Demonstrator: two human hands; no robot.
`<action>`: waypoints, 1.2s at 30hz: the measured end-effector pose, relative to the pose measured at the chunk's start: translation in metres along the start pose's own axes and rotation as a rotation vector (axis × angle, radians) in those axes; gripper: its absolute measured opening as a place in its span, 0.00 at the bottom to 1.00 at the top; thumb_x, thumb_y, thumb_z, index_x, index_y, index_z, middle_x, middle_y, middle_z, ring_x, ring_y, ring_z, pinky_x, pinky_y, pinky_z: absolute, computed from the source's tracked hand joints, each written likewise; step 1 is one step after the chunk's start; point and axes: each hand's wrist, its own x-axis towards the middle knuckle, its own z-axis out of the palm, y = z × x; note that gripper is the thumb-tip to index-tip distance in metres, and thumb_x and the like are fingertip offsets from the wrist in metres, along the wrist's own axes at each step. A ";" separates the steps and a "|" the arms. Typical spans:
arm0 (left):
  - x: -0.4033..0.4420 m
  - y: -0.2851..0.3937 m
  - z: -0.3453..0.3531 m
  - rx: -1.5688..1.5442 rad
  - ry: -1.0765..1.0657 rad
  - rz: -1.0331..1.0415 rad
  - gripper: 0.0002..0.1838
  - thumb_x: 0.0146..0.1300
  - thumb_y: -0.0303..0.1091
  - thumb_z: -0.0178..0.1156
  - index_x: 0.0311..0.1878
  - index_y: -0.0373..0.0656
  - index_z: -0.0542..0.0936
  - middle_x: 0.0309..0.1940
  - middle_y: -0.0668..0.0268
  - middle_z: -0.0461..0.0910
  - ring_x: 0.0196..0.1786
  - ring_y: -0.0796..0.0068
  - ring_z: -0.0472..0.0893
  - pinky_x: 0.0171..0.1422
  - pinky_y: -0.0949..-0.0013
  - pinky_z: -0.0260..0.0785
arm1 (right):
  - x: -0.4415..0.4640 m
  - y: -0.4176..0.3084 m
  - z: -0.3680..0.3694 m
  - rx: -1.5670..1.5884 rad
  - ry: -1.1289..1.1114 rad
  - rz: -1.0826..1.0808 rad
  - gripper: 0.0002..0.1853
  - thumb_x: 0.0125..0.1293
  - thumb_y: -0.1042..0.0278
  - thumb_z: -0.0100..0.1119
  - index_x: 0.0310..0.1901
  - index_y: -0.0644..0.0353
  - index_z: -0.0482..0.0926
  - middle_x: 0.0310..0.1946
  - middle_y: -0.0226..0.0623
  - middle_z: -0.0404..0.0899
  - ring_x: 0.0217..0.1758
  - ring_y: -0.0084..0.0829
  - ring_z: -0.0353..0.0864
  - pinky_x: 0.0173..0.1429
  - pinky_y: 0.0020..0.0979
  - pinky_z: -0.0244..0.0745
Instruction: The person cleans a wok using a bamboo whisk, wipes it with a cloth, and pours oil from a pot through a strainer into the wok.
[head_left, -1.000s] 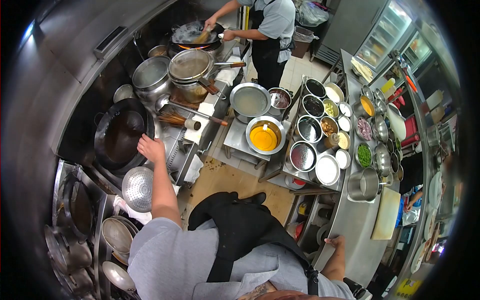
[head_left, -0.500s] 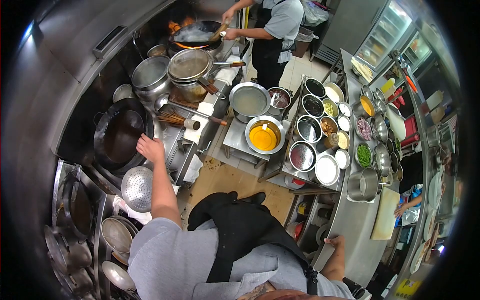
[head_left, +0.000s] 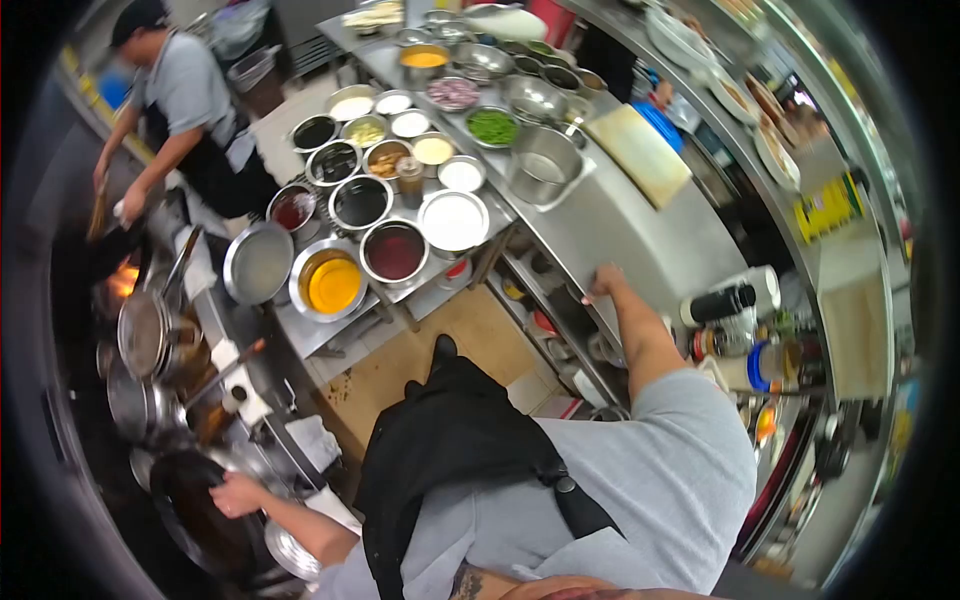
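At the lower left, my left hand has its fingers curled at the near rim of a dark wok on the stove. Beside that forearm, the perforated skimmer is partly hidden. My right hand is bent round the edge of the steel counter on the right. A steel pot and a pale cutting board lie farther along that counter.
Bowls of sauces and ingredients crowd the middle table, among them a bowl of orange liquid and a white one. Lidded pots stand on the stove. A co-worker works near flames at the far left.
My view has swung to the right, so the stove now sits lower left and more of the right counter shows. My left hand stays at the wok, my right hand at the counter edge.
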 end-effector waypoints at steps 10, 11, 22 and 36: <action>0.012 0.008 -0.045 0.101 -0.180 0.005 0.19 0.53 0.51 0.65 0.37 0.45 0.80 0.33 0.64 0.83 0.37 0.62 0.85 0.39 0.57 0.75 | 0.041 0.015 0.030 -0.065 -0.068 -0.181 0.40 0.35 0.23 0.77 0.33 0.58 0.88 0.37 0.47 0.87 0.39 0.47 0.85 0.51 0.46 0.80; 0.009 0.008 -0.032 0.148 -0.125 0.006 0.17 0.52 0.49 0.65 0.36 0.46 0.81 0.33 0.65 0.83 0.37 0.63 0.84 0.41 0.58 0.74 | 0.016 0.008 0.005 -0.129 -0.080 -0.198 0.43 0.38 0.18 0.71 0.33 0.58 0.88 0.36 0.46 0.87 0.40 0.48 0.85 0.52 0.44 0.80; 0.007 0.009 -0.019 -0.173 -0.176 -0.195 0.29 0.55 0.40 0.64 0.59 0.38 0.75 0.51 0.54 0.77 0.57 0.53 0.74 0.69 0.52 0.61 | 0.041 0.021 0.009 0.039 -0.108 -0.020 0.75 0.23 0.34 0.88 0.72 0.72 0.62 0.73 0.56 0.65 0.77 0.44 0.65 0.77 0.41 0.66; 0.007 0.008 -0.020 -0.187 -0.171 -0.192 0.29 0.55 0.39 0.64 0.60 0.38 0.75 0.52 0.54 0.77 0.58 0.53 0.74 0.70 0.51 0.60 | 0.020 0.013 -0.001 0.125 -0.091 -0.061 0.61 0.24 0.36 0.89 0.60 0.72 0.78 0.62 0.56 0.78 0.68 0.46 0.77 0.70 0.42 0.74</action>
